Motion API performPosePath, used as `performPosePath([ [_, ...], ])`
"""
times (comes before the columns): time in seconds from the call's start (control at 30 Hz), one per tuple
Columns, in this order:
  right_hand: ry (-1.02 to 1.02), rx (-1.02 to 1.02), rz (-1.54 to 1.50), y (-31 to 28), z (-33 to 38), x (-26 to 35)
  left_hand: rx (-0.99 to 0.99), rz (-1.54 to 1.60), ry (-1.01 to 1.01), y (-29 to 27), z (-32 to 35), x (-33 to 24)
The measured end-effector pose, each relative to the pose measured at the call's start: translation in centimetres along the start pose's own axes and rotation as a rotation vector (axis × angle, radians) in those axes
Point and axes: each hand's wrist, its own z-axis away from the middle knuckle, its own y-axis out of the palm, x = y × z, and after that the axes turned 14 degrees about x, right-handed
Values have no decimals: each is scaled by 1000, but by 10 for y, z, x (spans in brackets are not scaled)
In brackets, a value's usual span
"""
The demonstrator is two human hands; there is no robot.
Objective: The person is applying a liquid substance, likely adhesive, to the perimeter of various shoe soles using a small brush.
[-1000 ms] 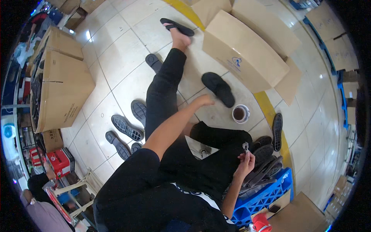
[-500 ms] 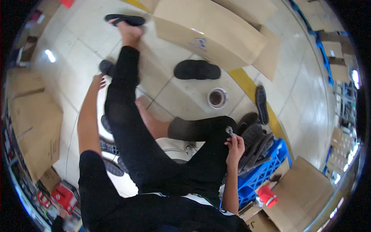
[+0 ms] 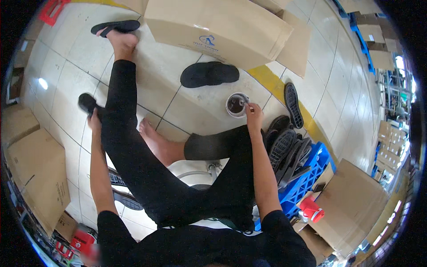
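My right hand (image 3: 254,116) pinches a small brush whose head is inside a white cup (image 3: 228,112) of dark brown liquid on the tiled floor. To the left, beyond my outstretched leg, my left hand (image 3: 94,122) is closed on a black sandal sole (image 3: 87,102), held up off the floor and partly hidden by the leg. A black sandal sole (image 3: 209,74) lies flat just beyond the cup. Another dark sole with a ridged tread (image 3: 293,105) rests to the right, on the yellow floor line.
Several dark soles (image 3: 284,147) are heaped against a blue plastic crate (image 3: 307,178) at my right. A large cardboard box (image 3: 218,29) stands ahead. More cardboard boxes (image 3: 38,173) flank the left side. A red cup-shaped object (image 3: 311,209) sits by an open carton (image 3: 353,200).
My right hand has moved from beside my right knee forward to the cup, putting the brush in. My left hand has shifted with the sole, which now shows more upright. The view has turned slightly.
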Motion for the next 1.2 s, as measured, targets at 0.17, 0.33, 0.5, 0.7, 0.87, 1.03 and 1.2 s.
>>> performPosePath([
  [0.17, -42, 112, -99, 70, -7, 40, -390, -463, 82, -129, 163, -165],
  [0.33, -62, 142, -131, 78, -9, 35, 60, -128, 8, -69, 306, -202],
  [0.5, 7, -46, -269, 71, -6, 41, -142, -187, -74, -34, 354, -153],
  [0.7, 220, 4, -351, 68, -1, 12, 174, 142, -19, -80, 341, -127],
  [0.87, 135, -187, -258, 67, 4, 26, -48, -185, 122, -8, 338, -150],
  [1.03, 118, -208, -348, 47, 10, 19, -142, -255, 120, -6, 334, -154],
  [1.2, 144, -320, -181, 67, 1, 11, 175, 289, -174, -13, 339, -158],
])
